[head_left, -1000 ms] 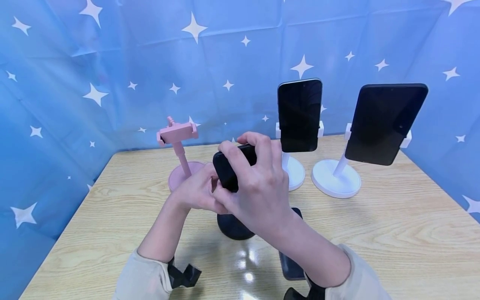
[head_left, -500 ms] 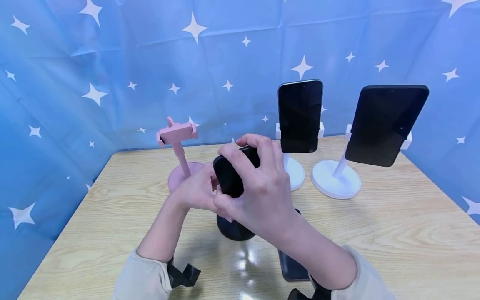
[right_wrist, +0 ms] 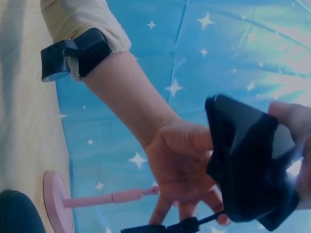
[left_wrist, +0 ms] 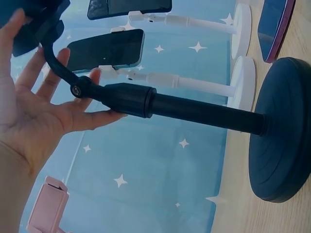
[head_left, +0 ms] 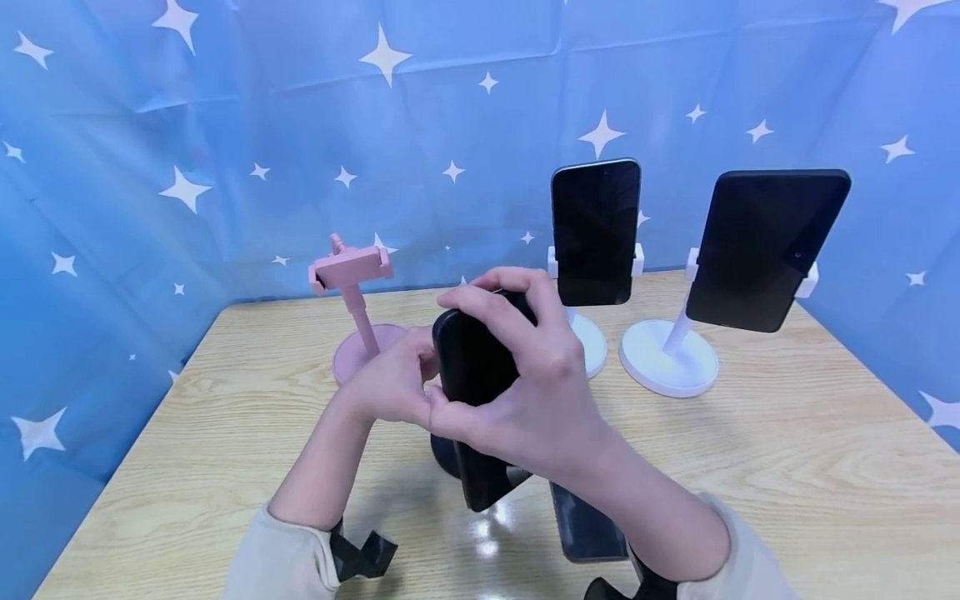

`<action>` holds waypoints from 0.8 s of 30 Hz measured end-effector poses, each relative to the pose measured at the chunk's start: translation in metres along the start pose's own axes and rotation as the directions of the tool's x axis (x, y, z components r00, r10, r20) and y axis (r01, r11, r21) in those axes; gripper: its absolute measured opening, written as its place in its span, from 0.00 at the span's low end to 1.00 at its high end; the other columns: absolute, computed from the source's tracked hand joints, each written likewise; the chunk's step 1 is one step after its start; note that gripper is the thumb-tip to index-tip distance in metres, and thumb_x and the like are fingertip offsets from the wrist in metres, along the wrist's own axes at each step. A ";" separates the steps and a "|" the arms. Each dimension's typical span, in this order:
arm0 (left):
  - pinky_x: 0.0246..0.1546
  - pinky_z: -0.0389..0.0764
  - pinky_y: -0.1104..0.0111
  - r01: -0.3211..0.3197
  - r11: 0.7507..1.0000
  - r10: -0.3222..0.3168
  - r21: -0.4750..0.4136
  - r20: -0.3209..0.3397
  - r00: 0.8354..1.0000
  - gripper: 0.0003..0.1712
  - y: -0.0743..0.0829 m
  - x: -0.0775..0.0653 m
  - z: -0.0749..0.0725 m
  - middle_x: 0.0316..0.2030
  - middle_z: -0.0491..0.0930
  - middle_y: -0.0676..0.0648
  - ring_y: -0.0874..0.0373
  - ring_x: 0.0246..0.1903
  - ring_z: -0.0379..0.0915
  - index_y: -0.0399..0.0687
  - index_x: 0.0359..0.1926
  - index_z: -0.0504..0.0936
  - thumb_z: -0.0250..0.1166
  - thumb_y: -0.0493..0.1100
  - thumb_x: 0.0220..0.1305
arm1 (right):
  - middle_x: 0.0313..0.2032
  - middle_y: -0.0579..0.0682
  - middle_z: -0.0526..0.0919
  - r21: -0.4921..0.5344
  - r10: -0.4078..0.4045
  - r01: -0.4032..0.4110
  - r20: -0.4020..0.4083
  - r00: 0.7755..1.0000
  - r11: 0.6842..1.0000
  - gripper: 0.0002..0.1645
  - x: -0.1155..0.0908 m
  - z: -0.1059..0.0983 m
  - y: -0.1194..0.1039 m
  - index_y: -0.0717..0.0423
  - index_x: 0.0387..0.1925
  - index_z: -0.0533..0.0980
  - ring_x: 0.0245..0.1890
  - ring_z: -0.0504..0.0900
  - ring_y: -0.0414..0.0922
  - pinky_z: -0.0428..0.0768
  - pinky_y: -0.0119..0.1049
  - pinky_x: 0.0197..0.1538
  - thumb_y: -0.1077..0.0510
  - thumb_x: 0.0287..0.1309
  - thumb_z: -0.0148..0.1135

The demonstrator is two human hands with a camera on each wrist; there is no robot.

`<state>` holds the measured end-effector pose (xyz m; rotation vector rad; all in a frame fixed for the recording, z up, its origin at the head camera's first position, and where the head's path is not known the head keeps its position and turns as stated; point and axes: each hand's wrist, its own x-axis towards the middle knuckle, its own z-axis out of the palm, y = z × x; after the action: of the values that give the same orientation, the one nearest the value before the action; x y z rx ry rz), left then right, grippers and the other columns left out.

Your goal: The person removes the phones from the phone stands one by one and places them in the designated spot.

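My right hand point(head_left: 536, 375) holds a black phone point(head_left: 476, 358) by its edges, fingers over the top and thumb along the near side. The phone slants at the head of a black phone stand point(left_wrist: 204, 116). Around the bent neck and clamp of that stand my left hand point(head_left: 393, 383) has its thumb and fingers. The left wrist view shows its fingertips touching the joint below the clamp. Mostly hidden behind the phone is the stand's round base point(left_wrist: 284, 131). Whether the phone sits inside the clamp jaws is covered by the hands.
A pink phone stand point(head_left: 350, 268) stands at the back left, its holder bare. Two white stands point(head_left: 667, 358) at the back right bear a dark phone point(head_left: 596, 233) and a larger dark tablet-like device point(head_left: 768, 250). Another phone point(head_left: 588, 525) lies under my right forearm.
The phone has tilted so its face turns towards the head camera and its lower end shows below my right thumb. My right hand has turned with it. The left hand has barely moved.
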<state>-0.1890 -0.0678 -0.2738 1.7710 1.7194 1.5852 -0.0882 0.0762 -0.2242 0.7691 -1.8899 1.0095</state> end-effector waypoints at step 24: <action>0.44 0.74 0.63 0.088 0.996 -0.084 0.018 -0.150 0.985 0.29 0.003 0.016 -0.028 0.44 0.70 0.42 0.49 0.38 0.70 0.26 0.47 0.74 0.67 0.26 0.37 | 0.44 0.51 0.71 -0.407 0.395 -0.327 0.094 0.914 0.853 0.37 -0.056 -0.084 0.024 0.52 0.46 0.77 0.44 0.67 0.44 0.69 0.34 0.41 0.63 0.22 0.75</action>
<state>-0.2127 -0.0702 -0.2518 1.6015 1.8624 1.7058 -0.0498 0.1675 -0.2543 0.2770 -2.3536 0.7650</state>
